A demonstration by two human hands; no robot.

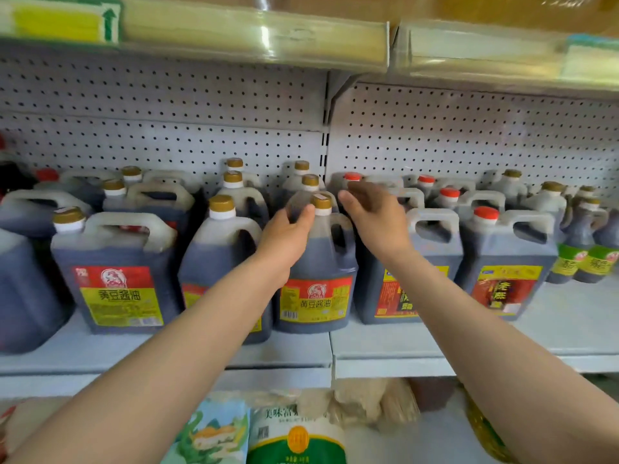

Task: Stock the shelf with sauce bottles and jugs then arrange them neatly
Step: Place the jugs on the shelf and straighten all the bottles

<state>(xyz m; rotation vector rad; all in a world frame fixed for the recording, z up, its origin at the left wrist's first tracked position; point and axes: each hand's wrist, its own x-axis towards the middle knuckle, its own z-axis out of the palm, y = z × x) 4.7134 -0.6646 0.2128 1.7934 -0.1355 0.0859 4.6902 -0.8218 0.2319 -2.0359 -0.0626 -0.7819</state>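
Observation:
A dark soy sauce jug [318, 279] with a gold cap and a red and yellow label stands at the front of the white shelf [385, 343]. My left hand [288, 236] grips its shoulder just below the cap. My right hand [371, 212] hovers to the jug's right, fingers relaxed and holding nothing, in front of a red-capped jug [351, 178]. More gold-capped jugs [117, 272] fill the shelf to the left. Red-capped jugs [502, 262] stand to the right.
Small green-labelled bottles [582, 249] crowd the far right of the shelf. A pegboard back wall [469, 135] rises behind. An upper shelf edge [254, 38] hangs overhead. Packaged goods [294, 433] lie on the shelf below.

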